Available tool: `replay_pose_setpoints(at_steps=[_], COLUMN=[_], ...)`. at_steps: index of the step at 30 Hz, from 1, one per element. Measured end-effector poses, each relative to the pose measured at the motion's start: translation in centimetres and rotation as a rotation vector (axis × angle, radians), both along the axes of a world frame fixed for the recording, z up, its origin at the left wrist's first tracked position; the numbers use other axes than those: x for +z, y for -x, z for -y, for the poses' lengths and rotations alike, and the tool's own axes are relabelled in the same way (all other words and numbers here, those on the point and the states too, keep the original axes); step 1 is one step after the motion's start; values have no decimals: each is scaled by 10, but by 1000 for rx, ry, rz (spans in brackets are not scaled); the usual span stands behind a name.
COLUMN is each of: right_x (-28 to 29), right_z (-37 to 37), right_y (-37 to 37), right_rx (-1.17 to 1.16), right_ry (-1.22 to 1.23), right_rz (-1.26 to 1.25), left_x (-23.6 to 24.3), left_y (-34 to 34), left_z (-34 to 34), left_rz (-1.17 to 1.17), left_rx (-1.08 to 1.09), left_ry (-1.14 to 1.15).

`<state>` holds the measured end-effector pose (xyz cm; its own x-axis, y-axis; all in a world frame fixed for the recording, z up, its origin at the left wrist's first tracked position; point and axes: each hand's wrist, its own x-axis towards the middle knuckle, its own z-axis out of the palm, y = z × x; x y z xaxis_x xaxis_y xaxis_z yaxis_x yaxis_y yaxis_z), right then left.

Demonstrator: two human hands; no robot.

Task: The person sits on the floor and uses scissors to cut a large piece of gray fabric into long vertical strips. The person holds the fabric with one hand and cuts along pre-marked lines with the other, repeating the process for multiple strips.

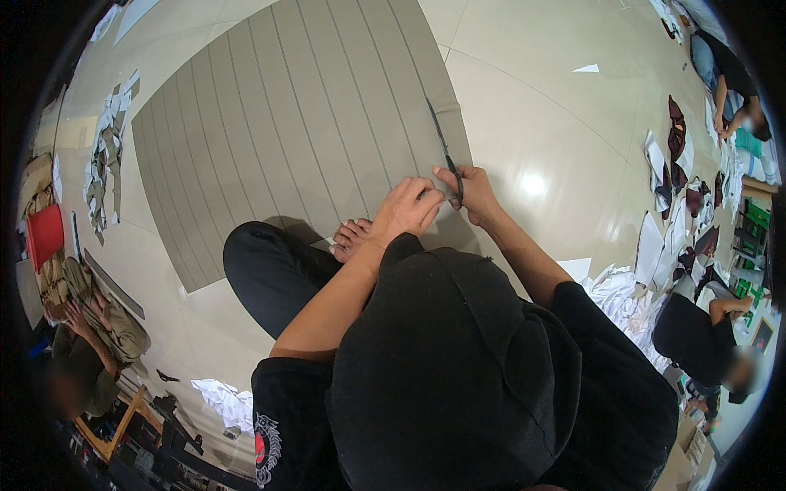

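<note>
A large olive-grey sheet (286, 123) marked with parallel dark lines is spread on the floor. My right hand (475, 192) grips black scissors (449, 159), whose long blades lie on the sheet near its right edge, pointing away from me. My left hand (408, 209), fingers curled, pinches the sheet's near edge just left of the scissor handles. My bare foot (350, 237) is beside my left hand, at the sheet's near edge.
Cut strips (110, 155) lie at the left, white scraps (622, 303) and dark pieces (675, 123) at the right. A person (90, 327) sits at the left by a red object (45, 233); others (729, 82) (692, 327) are at the right.
</note>
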<state>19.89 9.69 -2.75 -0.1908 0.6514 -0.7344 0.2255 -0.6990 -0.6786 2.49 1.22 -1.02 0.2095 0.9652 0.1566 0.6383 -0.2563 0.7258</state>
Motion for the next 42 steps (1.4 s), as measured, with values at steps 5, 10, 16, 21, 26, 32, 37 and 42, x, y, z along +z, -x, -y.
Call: replay_pose_setpoints(at_steps=[5,10,16,21,26,32,37,42], right_x=[0,1,-2,-4,-13,-9,-10,-14], right_z=[0,-8,-14,-17,-19,-19,-18,-18], right_y=[1,4,11,12,10,13,14,12], right_rx=[-12,-23,-33,-14,-9,-34,-39,-26], right_ry=[14,7,-4,-35,-37,-41,-35,-49], right_rz=[-7,-35,-56,-14,-36,-77,-62,-32], left_x=[1,2,1,3,4,2,0,0], left_y=[1,1,0,0,0,1,1,1], left_z=[0,1,1,1,2,2,2,2], left_rz=[7,7,21,18,4,6,13,14], left_rx=[0,-2,28,26,36,33,19,34], left_ry=[-8,-25,-52,-51,-44,-56,-46,-48])
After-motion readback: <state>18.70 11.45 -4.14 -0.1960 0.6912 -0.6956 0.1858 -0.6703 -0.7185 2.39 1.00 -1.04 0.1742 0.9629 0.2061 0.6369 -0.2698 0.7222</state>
